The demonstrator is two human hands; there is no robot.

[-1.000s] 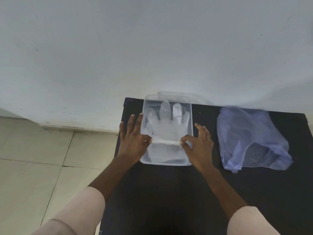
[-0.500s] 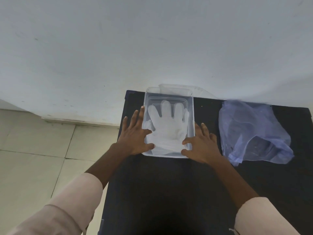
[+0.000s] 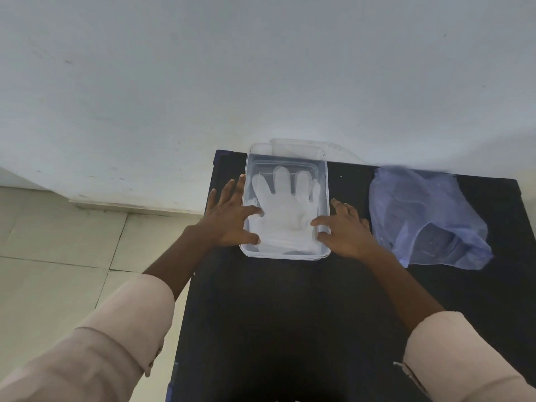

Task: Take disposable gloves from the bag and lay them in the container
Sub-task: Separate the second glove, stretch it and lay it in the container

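Now we have let go of the cuff we were pinching, so the glove (image 3: 282, 211) lies flat in the container (image 3: 324, 181), our left hand (image 3: 229, 217) and right hand (image 3: 346, 230) spread empty at its sides, the bag (image 3: 426, 216) just beside for the next one.

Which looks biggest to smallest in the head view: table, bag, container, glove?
1. Black table, by far.
2. Blue bag and clear container: too alike to rank; the crumpled bag spreads slightly wider.
3. Glove, lying inside the container.
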